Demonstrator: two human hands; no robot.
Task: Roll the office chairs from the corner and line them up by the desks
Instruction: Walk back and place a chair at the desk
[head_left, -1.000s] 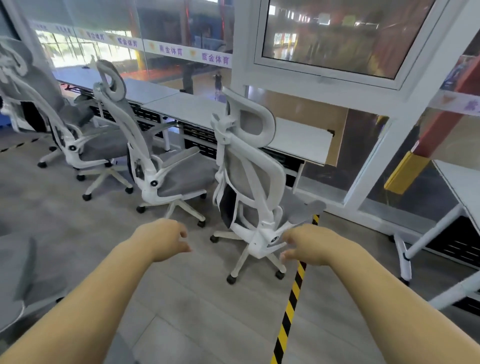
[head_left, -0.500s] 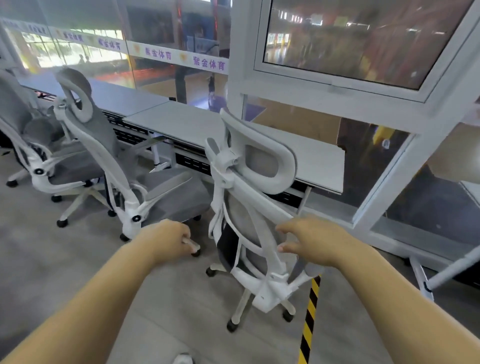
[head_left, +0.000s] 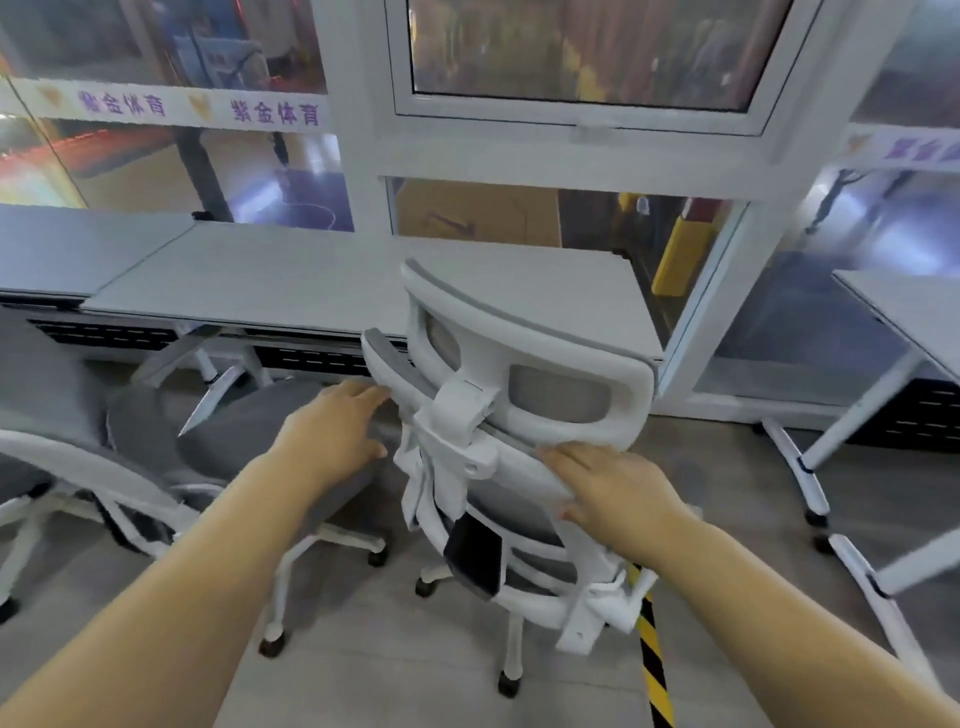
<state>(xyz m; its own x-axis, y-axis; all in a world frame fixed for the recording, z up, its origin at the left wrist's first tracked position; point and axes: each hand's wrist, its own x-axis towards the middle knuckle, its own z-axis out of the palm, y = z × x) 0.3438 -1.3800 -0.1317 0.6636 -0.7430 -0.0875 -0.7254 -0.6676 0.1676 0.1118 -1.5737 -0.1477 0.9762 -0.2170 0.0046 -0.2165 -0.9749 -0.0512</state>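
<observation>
A white-framed office chair with grey mesh stands right in front of me, its back toward me, facing the grey desk. My left hand reaches to the left end of the chair's upper back, its straight fingertips touching the frame. My right hand lies flat on the top of the backrest just below the headrest, fingers straight. A second grey chair sits to the left by the desk, and part of a third chair shows at the left edge.
A glass partition wall with white frames runs behind the desks. Another desk with white wheeled legs stands at the right. A yellow-black floor tape runs under the near chair. Grey floor lies below me.
I have come closer to the chair. Both hands rose from near the seat level to the top of the backrest and now touch it, fingers straightened.
</observation>
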